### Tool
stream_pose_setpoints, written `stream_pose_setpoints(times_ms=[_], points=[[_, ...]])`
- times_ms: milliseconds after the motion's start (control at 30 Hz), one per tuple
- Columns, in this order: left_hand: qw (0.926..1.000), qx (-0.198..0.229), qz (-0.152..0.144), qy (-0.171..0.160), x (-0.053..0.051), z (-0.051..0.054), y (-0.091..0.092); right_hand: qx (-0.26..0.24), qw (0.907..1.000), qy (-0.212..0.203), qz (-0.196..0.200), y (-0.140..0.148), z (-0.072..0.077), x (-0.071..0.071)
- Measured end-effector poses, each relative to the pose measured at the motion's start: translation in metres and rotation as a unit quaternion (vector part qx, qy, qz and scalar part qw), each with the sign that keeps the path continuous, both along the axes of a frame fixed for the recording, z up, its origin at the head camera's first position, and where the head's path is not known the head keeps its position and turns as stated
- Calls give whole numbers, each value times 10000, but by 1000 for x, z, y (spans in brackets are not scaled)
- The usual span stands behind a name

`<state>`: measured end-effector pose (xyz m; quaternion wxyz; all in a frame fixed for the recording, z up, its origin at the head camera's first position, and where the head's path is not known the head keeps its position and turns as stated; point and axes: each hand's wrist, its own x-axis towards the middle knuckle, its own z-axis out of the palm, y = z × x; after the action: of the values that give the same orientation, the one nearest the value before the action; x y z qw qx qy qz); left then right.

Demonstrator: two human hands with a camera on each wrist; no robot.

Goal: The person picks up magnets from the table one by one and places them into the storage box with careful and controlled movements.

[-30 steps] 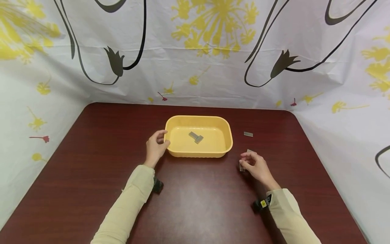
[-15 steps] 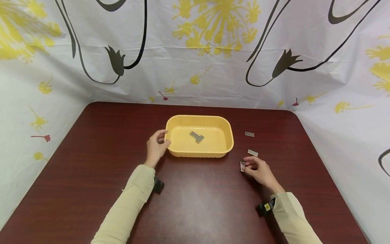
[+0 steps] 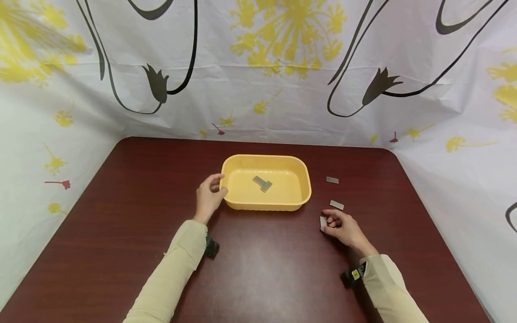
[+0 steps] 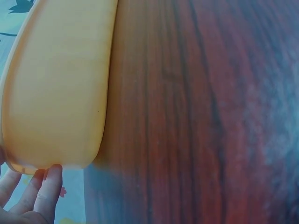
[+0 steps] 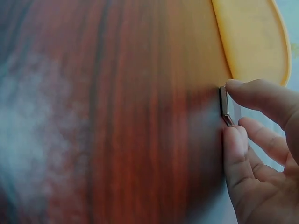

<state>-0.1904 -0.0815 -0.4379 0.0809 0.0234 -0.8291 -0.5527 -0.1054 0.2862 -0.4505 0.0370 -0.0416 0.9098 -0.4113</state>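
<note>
A yellow plastic tray (image 3: pixel 266 207) stands on the table, with two small flat grey rectangular pieces (image 3: pixel 266 186) lying in it, one partly over the other. My left hand (image 3: pixel 208 199) grips the tray's left end, thumb toward the front corner and fingers at the rim. To the right of the tray, my right hand (image 3: pixel 344 229) holds a small flat grey piece (image 3: pixel 323 221) at its two ends between thumb and forefinger, at the table surface. The right wrist view shows this thin metallic-looking piece (image 5: pixel 223 101) edge-on between the fingertips.
Two more flat grey pieces lie right of the tray: a nearer one (image 3: pixel 337 205) just beyond my right hand and a farther one (image 3: pixel 332 180). The dark red-brown table (image 3: pixel 258 269) ends at a patterned white cloth (image 3: pixel 266 112) behind and at both sides.
The right hand has shifted slightly right, uncovering the nearer loose piece, and its thumb and forefinger now span the piece beside it. The left hand stays at the tray.
</note>
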Motion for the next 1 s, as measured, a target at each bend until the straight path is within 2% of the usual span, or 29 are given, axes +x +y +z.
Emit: stream_pose_setpoints(times_ms=[433, 1000], points=[[10000, 60, 49, -2, 1, -1, 0, -62, 9999, -43, -145, 1, -6, -3], [9999, 93, 65, 49, 0, -2, 1, -81, 9997, -227, -9, 4, -3, -4]])
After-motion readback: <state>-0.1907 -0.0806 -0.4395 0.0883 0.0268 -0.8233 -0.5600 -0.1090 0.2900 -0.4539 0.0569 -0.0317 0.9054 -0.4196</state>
